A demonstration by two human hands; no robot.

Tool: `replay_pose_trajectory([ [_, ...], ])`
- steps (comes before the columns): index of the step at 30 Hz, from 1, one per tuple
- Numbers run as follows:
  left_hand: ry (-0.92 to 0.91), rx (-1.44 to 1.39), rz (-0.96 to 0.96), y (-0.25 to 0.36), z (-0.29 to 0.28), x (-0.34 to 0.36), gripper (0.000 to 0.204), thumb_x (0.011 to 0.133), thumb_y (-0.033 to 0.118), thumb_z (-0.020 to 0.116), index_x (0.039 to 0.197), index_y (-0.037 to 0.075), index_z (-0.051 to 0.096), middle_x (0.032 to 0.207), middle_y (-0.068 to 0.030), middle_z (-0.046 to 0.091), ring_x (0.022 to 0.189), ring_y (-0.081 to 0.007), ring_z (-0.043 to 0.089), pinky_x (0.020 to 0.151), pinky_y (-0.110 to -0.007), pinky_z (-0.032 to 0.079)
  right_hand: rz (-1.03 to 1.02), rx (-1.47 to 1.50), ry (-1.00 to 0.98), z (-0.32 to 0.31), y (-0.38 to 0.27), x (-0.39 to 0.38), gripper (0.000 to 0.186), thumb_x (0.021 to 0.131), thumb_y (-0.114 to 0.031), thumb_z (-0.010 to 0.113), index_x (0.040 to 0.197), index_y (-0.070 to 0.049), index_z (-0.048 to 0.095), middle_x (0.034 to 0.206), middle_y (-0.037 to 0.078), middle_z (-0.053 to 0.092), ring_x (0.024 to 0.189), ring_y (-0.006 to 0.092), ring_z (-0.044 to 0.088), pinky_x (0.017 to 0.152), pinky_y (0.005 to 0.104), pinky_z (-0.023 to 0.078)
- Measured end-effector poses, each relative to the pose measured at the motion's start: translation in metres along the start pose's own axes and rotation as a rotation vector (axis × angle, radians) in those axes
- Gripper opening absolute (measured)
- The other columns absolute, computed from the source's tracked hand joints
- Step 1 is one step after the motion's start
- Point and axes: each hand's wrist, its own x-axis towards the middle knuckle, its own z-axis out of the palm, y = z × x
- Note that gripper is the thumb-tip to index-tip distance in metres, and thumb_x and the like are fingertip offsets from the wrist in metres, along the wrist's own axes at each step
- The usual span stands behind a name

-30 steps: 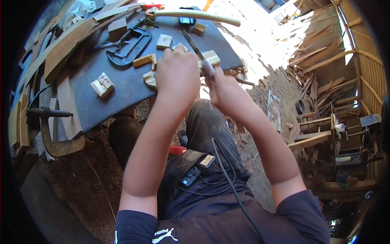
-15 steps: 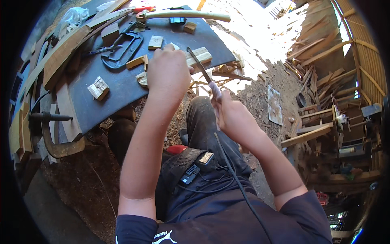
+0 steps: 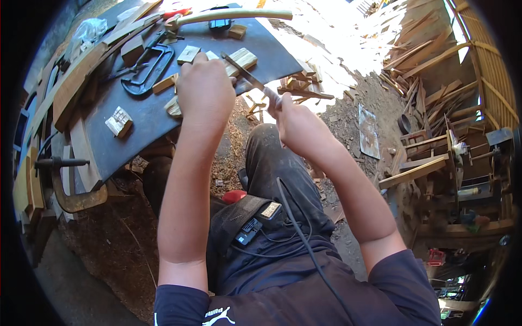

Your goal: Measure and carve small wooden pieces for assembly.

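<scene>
My left hand (image 3: 205, 89) is closed over a pale wooden piece (image 3: 241, 61) at the near edge of the dark table, with fingertips mostly hidden. Another wood end (image 3: 173, 107) shows on the hand's other side; I cannot tell if it belongs to the same piece. In my right hand (image 3: 302, 127), the fingers wrap the pale, cloth-like handle of a narrow dark blade (image 3: 244, 74). That blade, knife-like or file-like, slants across the wood just right of my left hand. Whether its edge touches the wood is unclear.
Around the hands on the dark table (image 3: 147, 122) lie a cut wood block (image 3: 119, 121), a C-clamp (image 3: 149, 76) and a wooden-handled hammer (image 3: 234, 16). A second clamp (image 3: 81, 201) grips boards at left. Wood scraps (image 3: 302, 81) lie beyond the table's right corner.
My right hand has pushed forward, carrying the blade farther across the wood. The left hand keeps its hold. The whole view has shifted slightly, so the table sits farther left and higher.
</scene>
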Motion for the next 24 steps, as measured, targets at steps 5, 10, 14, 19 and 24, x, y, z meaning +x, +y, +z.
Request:
replay_pose_trajectory([
  [5,-0.037,-0.009,-0.01,-0.006,0.003,-0.005,0.029,0.091,0.026,0.074,0.109,0.003,0.076,0.108,-0.0177,0.069,0.101,-0.0365,0.067,0.093,-0.046,0.053,-0.005,-0.096,0.096,0.005,-0.005,-0.054,0.023,0.102,-0.017,0.053,0.112,0.003,0.046,0.066,0.026,0.064,0.063,0.0452,0.068,0.056,0.054,0.053],
  [10,-0.056,0.001,-0.033,0.004,-0.006,-0.006,0.034,0.09,0.027,0.075,0.113,0.003,0.075,0.113,-0.0203,0.068,0.104,-0.0373,0.066,0.096,-0.046,0.052,0.083,0.064,0.037,-0.011,0.056,-0.124,0.013,0.105,-0.013,0.05,0.112,-0.002,0.049,0.069,0.015,0.066,0.06,0.0336,0.07,0.055,0.0458,0.053],
  [14,-0.099,0.019,-0.011,0.003,-0.011,-0.005,0.05,0.083,0.037,0.082,0.117,0.001,0.074,0.117,-0.0211,0.068,0.106,-0.0376,0.064,0.097,-0.045,0.051,0.107,0.248,0.13,-0.007,0.083,-0.124,0.019,0.103,-0.017,0.052,0.115,-0.003,0.047,0.076,0.025,0.068,0.073,0.0484,0.067,0.063,0.0571,0.05],
  [19,-0.13,0.019,0.026,0.001,-0.013,-0.002,0.079,0.067,0.052,0.089,0.121,-0.004,0.072,0.116,-0.0221,0.067,0.107,-0.0382,0.065,0.099,-0.045,0.051,-0.073,0.383,0.15,0.024,0.076,-0.11,0.019,0.103,-0.017,0.053,0.114,-0.003,0.047,0.074,0.026,0.066,0.071,0.0488,0.066,0.061,0.058,0.048],
  [24,-0.115,0.006,0.069,0.002,-0.014,-0.003,0.081,0.066,0.048,0.091,0.123,-0.005,0.07,0.111,-0.0211,0.067,0.104,-0.0367,0.065,0.097,-0.044,0.052,-0.168,0.491,0.122,0.044,0.09,-0.113,0.019,0.102,-0.014,0.055,0.114,-0.003,0.046,0.072,0.026,0.065,0.069,0.0483,0.066,0.059,0.0563,0.048],
])
